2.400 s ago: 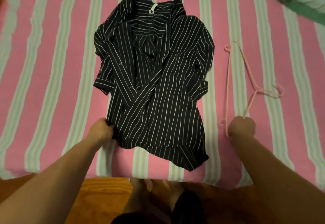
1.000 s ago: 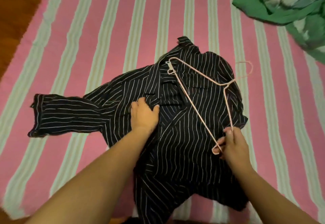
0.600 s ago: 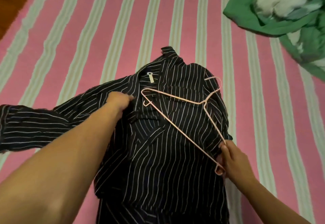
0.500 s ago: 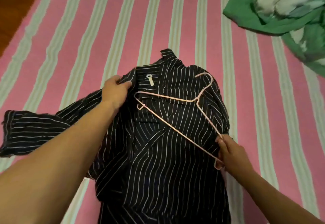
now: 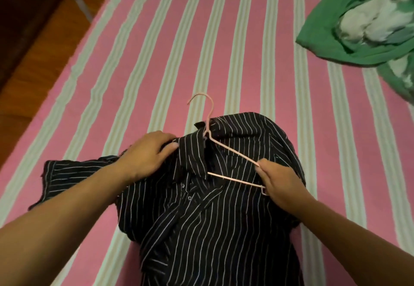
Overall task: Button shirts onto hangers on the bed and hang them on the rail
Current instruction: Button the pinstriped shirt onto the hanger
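A black pinstriped shirt (image 5: 215, 214) lies front-up on the pink-and-pale striped bed (image 5: 143, 50), filling the lower middle of the frame, with one sleeve spread toward the lower left. The left hand (image 5: 146, 154) grips the fabric by the collar, while the right hand (image 5: 280, 181) pinches the end of a pink wire hanger (image 5: 233, 154) (its hook juts past the collar onto the sheet). A crumpled green garment (image 5: 331, 36) sits in the upper right.

Swung hanger (image 5: 226, 151) round: hook now past collar, one arm tucked under shirt (image 5: 212, 207); my left hand (image 5: 147, 153) moved to shoulder.
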The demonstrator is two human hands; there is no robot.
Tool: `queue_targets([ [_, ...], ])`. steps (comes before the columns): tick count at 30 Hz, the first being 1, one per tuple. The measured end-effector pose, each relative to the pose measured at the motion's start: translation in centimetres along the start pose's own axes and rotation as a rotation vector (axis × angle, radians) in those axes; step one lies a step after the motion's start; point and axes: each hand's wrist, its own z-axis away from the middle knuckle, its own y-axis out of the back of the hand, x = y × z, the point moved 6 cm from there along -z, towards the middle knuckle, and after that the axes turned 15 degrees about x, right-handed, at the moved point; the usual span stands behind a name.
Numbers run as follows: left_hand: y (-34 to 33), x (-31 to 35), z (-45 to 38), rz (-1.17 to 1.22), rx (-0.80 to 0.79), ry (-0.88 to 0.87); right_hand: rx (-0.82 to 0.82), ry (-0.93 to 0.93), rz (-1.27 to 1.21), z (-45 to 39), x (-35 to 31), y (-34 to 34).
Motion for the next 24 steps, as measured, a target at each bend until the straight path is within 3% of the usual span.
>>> queue_targets([
  [2,-0.9,0.6,1.1,-0.013,-0.019,-0.158,-0.166,0.020,-0.014,1.0,-0.3,-1.2],
  [4,-1.0,1.4,3.2,0.004,-0.028,-0.317,-0.326,0.153,0.084,2.1,-0.8,-2.0],
  [5,-1.0,1.6,4.4,-0.005,-0.062,-0.402,-0.341,0.185,0.122,1.8,-0.8,-1.7],
  [7,-1.2,1.2,7.0,-0.073,-0.169,-0.532,-0.200,0.115,0.113,-0.7,-1.1,-0.3],
  [10,-1.1,0.8,9.5,-0.169,-0.213,-0.604,-0.048,0.101,0.132,-5.4,-4.2,0.0],
  [15,-0.6,2.0,11.3,-0.161,-0.141,-0.687,-0.299,0.223,0.325,-7.9,-11.9,-7.7],
  [18,-0.7,2.2,11.9,-0.172,-0.097,-0.696,-0.381,0.178,0.537,-6.8,-12.6,-12.1],
  [21,-0.9,1.9,12.7,-0.144,-0.093,-0.681,-0.191,0.145,0.586,-6.5,-11.2,-11.2],
  [24,-0.5,1.6,13.2,-0.080,-0.026,-0.638,0.213,-0.236,0.244,-6.8,-7.3,-3.5],
])
